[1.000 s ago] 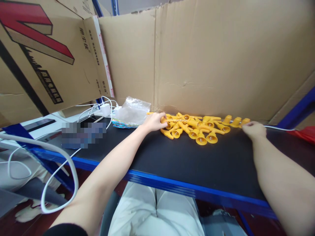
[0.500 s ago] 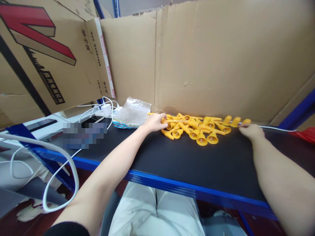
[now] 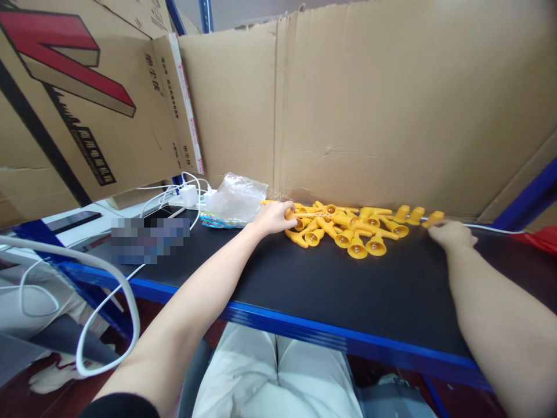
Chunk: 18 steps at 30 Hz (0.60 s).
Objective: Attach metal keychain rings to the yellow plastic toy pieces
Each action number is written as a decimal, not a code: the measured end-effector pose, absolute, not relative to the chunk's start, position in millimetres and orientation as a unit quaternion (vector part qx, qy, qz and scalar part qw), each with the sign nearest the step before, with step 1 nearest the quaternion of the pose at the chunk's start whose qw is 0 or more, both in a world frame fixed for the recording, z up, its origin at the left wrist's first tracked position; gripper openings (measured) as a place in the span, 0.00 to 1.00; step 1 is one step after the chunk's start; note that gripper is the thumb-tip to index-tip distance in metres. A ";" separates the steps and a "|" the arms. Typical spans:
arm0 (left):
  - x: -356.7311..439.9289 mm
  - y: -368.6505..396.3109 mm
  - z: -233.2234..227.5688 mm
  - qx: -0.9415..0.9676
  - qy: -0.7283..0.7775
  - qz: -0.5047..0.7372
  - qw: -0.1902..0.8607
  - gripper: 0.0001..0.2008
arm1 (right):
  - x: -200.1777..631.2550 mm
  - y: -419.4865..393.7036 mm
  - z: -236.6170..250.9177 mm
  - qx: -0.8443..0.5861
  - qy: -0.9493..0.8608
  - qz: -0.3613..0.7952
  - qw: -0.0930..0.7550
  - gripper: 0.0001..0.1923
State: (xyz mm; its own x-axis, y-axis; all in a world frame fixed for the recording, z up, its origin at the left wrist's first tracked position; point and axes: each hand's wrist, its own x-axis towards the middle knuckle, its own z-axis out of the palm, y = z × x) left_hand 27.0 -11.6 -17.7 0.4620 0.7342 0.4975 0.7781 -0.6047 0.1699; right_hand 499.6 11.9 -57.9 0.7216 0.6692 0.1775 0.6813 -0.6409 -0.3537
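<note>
Closest to the camera are the person's pale trousers (image 3: 270,377), under the blue edge of the table (image 3: 331,339). Both bare arms reach out over its black top. A thick white cable (image 3: 108,302) loops down low on the left side.

Farther out, the left hand (image 3: 273,217) rests on the left end of a pile of yellow plastic pieces (image 3: 348,227). Its fingers are curled over the nearest pieces and seem to be closed on one, but the fingertips are hidden, so I cannot be sure. The right hand (image 3: 452,234) is at the other end. Its fingers are bent, and its fingertips pinch or touch one yellow piece (image 3: 433,218) that lies a little apart from the rest.

The pieces are shaped like small funnels with a thin stem. They look light, hard and smooth, so they would likely slide and roll on the table. The thin stem is probably the best place to pinch one.

To the left of the pile lies a clear plastic bag (image 3: 237,197), and past it a white charger (image 3: 188,194) with thin wires. At the very back stands a tall cardboard wall (image 3: 391,104), with a printed cardboard box (image 3: 78,98) on the left
</note>
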 end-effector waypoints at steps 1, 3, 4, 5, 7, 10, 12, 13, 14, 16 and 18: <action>27.0 -11.4 -17.6 -0.852 -0.448 -0.270 0.042 0.15 | 499.9 12.2 -58.1 -0.907 -0.371 -0.011 0.200 0.16; 26.8 -10.8 -17.2 -0.842 -0.463 -0.273 0.045 0.15 | 501.0 13.2 -58.8 -0.907 -0.372 -0.005 0.196 0.16; 26.6 -10.5 -16.9 -0.836 -0.472 -0.277 0.048 0.15 | 501.7 13.8 -59.2 -0.906 -0.375 -0.003 0.195 0.16; 26.4 -10.1 -16.7 -0.829 -0.481 -0.283 0.051 0.15 | 502.3 14.2 -59.6 -0.905 -0.378 -0.002 0.196 0.16; 25.8 -9.1 -16.4 -0.814 -0.497 -0.296 0.052 0.15 | 503.1 14.7 -60.1 -0.902 -0.382 -0.006 0.201 0.16; 24.7 -6.4 -16.2 -0.791 -0.521 -0.320 0.034 0.13 | 503.5 14.7 -60.5 -0.904 -0.367 -0.026 0.217 0.16; 23.8 -3.5 -16.0 -0.769 -0.539 -0.343 0.014 0.12 | 504.4 15.1 -61.2 -0.906 -0.352 -0.040 0.233 0.16; 23.2 -1.8 -15.9 -0.756 -0.549 -0.357 0.004 0.11 | 505.3 15.7 -61.9 -0.905 -0.349 -0.041 0.239 0.17; 22.6 0.1 -15.8 -0.743 -0.557 -0.371 -0.006 0.10 | 506.6 16.5 -62.8 -0.905 -0.348 -0.038 0.243 0.17; 20.7 4.0 -16.0 -0.719 -0.570 -0.397 -0.028 0.08 | 510.1 19.0 -65.1 -0.903 -0.352 -0.022 0.244 0.17; 17.9 8.0 -17.3 -0.701 -0.574 -0.420 -0.051 0.06 | 514.0 21.8 -67.6 -0.902 -0.356 -0.013 0.245 0.17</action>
State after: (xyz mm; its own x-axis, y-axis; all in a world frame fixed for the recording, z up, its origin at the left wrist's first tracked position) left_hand 17.9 8.0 -17.3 -0.0128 0.8474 0.5308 0.7618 -0.3356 0.5541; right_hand 514.0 21.8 -67.6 0.7468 0.6348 0.1984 0.6478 -0.6267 -0.4331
